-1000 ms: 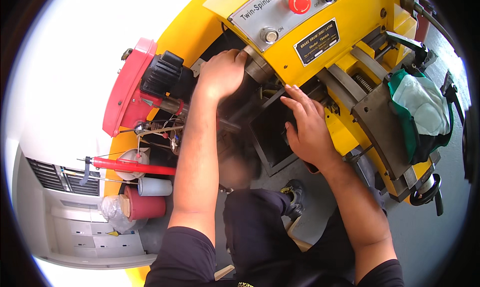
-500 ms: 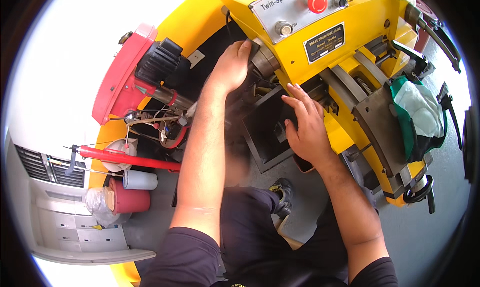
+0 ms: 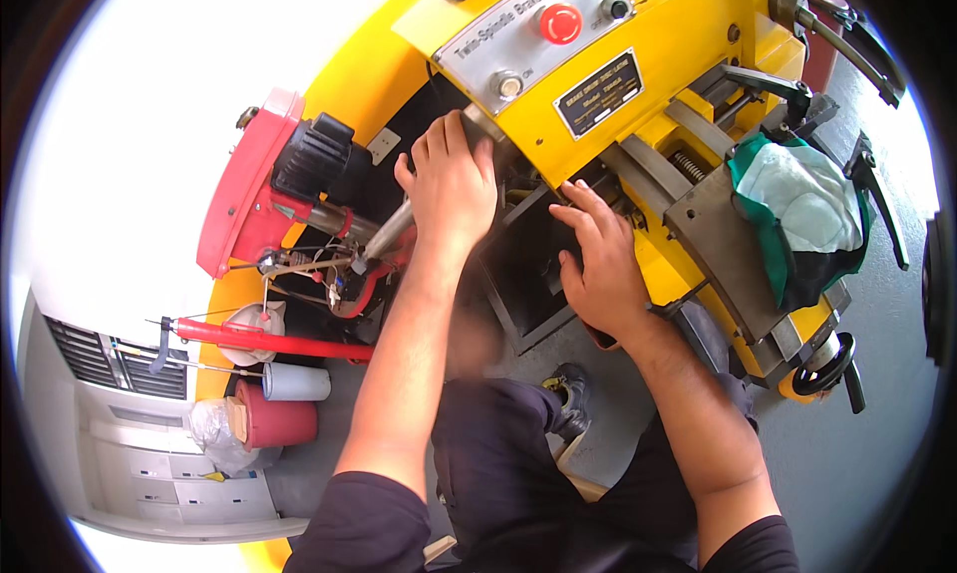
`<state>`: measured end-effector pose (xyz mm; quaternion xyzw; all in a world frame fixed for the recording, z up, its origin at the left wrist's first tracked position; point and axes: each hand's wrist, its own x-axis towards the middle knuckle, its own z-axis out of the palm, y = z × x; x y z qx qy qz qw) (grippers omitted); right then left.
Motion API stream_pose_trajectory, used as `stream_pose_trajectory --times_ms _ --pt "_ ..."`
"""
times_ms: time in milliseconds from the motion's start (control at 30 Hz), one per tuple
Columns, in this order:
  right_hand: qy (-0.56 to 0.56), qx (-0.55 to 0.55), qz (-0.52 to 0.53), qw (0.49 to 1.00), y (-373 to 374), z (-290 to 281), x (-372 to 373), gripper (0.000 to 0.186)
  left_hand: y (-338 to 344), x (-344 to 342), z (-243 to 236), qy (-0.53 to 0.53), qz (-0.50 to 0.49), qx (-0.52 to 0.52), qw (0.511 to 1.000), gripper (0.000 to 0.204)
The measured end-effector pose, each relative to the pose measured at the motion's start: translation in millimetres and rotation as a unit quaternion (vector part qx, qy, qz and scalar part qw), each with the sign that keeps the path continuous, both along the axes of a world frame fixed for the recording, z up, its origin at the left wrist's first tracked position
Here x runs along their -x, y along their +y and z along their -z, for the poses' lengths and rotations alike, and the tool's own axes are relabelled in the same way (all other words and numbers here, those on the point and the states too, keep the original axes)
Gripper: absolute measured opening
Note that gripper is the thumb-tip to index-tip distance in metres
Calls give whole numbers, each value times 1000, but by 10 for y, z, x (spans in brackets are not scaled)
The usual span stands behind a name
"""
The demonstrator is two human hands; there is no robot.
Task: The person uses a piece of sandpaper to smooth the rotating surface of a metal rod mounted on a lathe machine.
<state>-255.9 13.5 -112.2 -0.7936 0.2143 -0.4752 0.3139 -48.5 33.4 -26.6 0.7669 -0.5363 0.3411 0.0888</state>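
A yellow brake lathe (image 3: 598,154) stands before me, with a silver control panel and a red button on its upper face. At its left end a round metal spindle (image 3: 484,124) sticks out. My left hand (image 3: 451,189) is on the end of this spindle, fingers curled over it and the little finger apart; part of the end is hidden by the hand. My right hand (image 3: 603,264) hovers with spread fingers at the lathe's lower edge, holding nothing. Beneath both hands lies a dark metal tray (image 3: 513,319).
A red machine with a black motor (image 3: 317,162) stands at the left, a red bar (image 3: 269,341) below it. Lower left are a grey-white bucket (image 3: 297,382) and a red bin (image 3: 281,415). A green and white cloth (image 3: 802,209) lies on the lathe's carriage; a handwheel (image 3: 825,366) sits lower right.
The view has shifted, so the lathe sits farther left. My left hand has turned on the spindle end, its back now facing up. The right hand stays spread beside the lathe.
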Motion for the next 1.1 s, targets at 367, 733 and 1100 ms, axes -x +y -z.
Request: stream_pose_trajectory --times_ms 367,733,1100 --pt "-10 -6 -12 1000 37 -9 25 50 -7 -185 -193 102 18 -39 994 52" --pt "-13 -38 -20 999 124 -28 -142 51 -279 -634 -420 494 60 -94 863 57" --pt "2 -26 -24 999 131 20 -222 52 -285 -538 -465 375 58 -126 916 54"
